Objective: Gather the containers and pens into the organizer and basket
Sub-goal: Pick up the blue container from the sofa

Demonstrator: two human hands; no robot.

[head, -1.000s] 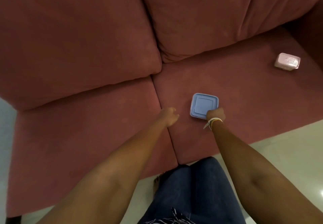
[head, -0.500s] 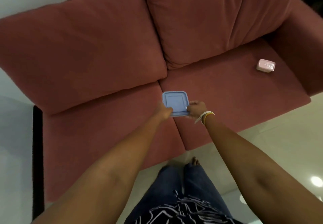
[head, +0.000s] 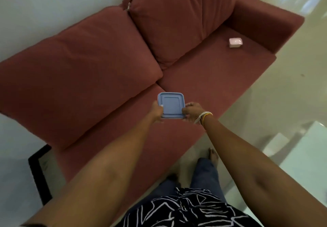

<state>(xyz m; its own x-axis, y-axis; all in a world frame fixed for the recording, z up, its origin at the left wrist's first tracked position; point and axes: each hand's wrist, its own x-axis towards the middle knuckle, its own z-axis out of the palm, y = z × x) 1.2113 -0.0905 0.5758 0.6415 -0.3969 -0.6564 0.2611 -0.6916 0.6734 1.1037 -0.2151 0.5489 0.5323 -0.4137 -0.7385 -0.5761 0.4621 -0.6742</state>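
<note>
A square blue lidded container (head: 171, 104) is held in the air above the sofa seat, lid up. My left hand (head: 156, 112) grips its left edge and my right hand (head: 191, 111) grips its right edge. A small pink container (head: 235, 42) lies on the right seat cushion near the armrest, well away from both hands. No pens, organizer or basket are in view.
The dusty-red sofa (head: 208, 78) with two back cushions fills the middle of the view. Its armrest (head: 265, 24) stands at the right. A black frame (head: 38, 173) stands by the sofa's left end. Pale glossy floor (head: 265, 113) lies to the right, around my feet.
Both hands have lifted the blue container off the seat cushion and drawn it back toward me. I have stepped back, so more of the sofa and floor shows.
</note>
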